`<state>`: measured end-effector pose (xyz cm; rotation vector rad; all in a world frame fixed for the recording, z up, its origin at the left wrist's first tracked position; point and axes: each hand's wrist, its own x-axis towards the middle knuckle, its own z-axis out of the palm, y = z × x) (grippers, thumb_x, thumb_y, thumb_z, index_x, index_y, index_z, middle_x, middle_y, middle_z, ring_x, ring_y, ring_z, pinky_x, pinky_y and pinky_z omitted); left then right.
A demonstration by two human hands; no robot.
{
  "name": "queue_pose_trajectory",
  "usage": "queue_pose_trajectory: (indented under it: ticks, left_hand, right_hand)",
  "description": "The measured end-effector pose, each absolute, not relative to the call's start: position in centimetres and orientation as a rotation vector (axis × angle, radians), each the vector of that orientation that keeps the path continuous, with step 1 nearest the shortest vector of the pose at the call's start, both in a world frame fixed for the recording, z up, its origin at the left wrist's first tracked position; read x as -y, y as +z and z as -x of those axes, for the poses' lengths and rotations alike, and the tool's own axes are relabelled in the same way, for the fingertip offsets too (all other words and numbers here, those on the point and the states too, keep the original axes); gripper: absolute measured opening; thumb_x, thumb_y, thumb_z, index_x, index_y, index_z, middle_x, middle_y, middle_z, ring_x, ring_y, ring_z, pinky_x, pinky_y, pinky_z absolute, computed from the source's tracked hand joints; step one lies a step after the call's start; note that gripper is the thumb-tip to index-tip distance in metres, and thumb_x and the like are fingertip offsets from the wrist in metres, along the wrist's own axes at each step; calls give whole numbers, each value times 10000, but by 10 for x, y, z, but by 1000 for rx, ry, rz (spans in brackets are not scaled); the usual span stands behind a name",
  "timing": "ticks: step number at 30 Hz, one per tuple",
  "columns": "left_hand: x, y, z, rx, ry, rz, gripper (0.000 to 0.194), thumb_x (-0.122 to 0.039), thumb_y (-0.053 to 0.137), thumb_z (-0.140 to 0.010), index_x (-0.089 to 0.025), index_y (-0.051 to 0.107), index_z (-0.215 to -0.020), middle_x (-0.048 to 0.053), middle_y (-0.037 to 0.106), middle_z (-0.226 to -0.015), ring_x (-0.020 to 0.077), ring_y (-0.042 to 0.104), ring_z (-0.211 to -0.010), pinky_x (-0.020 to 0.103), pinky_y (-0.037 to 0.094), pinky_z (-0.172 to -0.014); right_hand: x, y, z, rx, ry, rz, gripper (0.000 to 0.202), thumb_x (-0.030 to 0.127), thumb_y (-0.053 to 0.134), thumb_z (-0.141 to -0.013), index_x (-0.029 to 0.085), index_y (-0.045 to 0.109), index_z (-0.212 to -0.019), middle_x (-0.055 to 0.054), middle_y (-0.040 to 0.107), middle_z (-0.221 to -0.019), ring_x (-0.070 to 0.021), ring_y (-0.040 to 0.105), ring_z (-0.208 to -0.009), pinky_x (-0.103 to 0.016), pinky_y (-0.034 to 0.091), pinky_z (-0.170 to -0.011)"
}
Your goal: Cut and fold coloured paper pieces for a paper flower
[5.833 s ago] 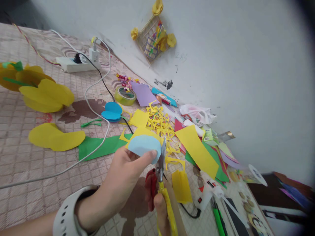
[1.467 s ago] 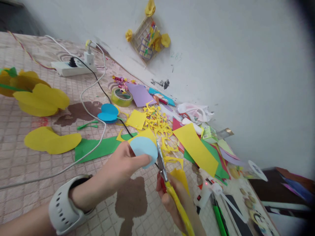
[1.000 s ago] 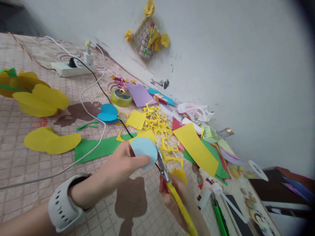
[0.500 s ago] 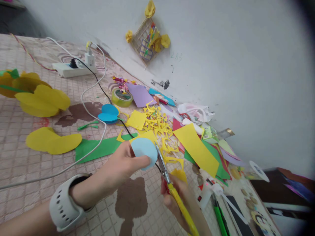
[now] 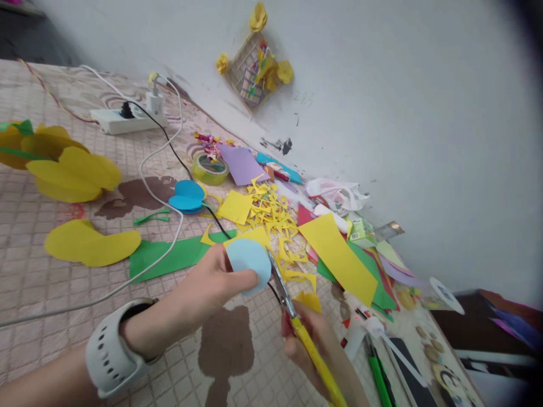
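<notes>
My left hand [image 5: 220,282] pinches a light blue paper circle [image 5: 248,257], thumb lying on its face. Beneath the circle's upper edge shows yellow paper [image 5: 257,234]; whether it is held too I cannot tell. In my right hand [image 5: 311,339] is a pair of scissors [image 5: 284,288] with metal blades and yellow handles. The blades point up and left, with their tips at the right edge of the circle. Below and behind my hands a green paper strip [image 5: 178,254] lies on the table.
Yellow scraps [image 5: 274,212] are heaped beyond my hands. A yellow sheet [image 5: 339,254] lies to the right, and a tape roll [image 5: 210,169] stands further back. Yellow paper petals [image 5: 91,243] rest at left. A white cable [image 5: 163,198] runs from the power strip [image 5: 127,120] across the table.
My right hand and the scissors have shifted very slightly to the right and down. My left hand and the light blue circle stay almost in place.
</notes>
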<state>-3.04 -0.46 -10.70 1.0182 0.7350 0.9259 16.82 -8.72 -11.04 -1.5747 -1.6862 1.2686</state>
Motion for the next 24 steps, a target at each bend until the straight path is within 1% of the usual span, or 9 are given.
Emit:
queue_pose_trajectory:
  ticks: [3,10,16,18,21,24]
  left_hand:
    - [5,-107,30,-725,925,-1011,69,-172,645,-647,-196,628,-709,-48,531,-633,122,430,-602,223,354,-560]
    - [4,-108,31,-686,927,-995,53,-165,653,-651,-193,612,-668,-47,548,-639,126,463,-616,228,378,-580]
    - [3,-109,30,-701,905,-1001,72,-167,651,-652,-189,595,-692,-53,523,-645,114,428,-611,217,359,-573]
    - [4,-109,30,-708,906,-1004,74,-163,647,-645,-187,592,-690,-55,520,-637,110,425,-602,213,359,-565]
    - [3,-109,31,-703,919,-1046,54,-167,642,-653,-184,608,-691,-47,542,-633,114,448,-593,214,376,-556]
    - [0,-109,34,-696,947,-1129,26,-193,650,-682,-183,626,-684,-33,571,-629,126,488,-591,223,396,-552]
  right_hand:
    - [88,-106,-168,1688,1281,1590,527,720,585,-741,218,427,-724,46,392,-598,-116,348,-522,-233,254,-454]
    - [89,-104,-166,1631,1286,1636,523,693,617,-730,213,410,-714,55,375,-599,-100,293,-521,-243,204,-463]
    - [89,-100,-163,1593,1342,1620,516,676,638,-735,219,399,-720,85,310,-569,-91,245,-507,-241,165,-457]
    - [89,-102,-165,1594,1343,1624,518,677,641,-734,218,403,-719,82,325,-568,-92,259,-509,-237,180,-458]
    - [90,-111,-174,1584,1319,1637,568,735,646,-679,203,457,-737,67,373,-586,-92,293,-511,-232,203,-453]
    - [92,-120,-189,1526,1363,1681,642,777,682,-582,190,532,-794,58,417,-580,-97,343,-499,-228,221,-444]
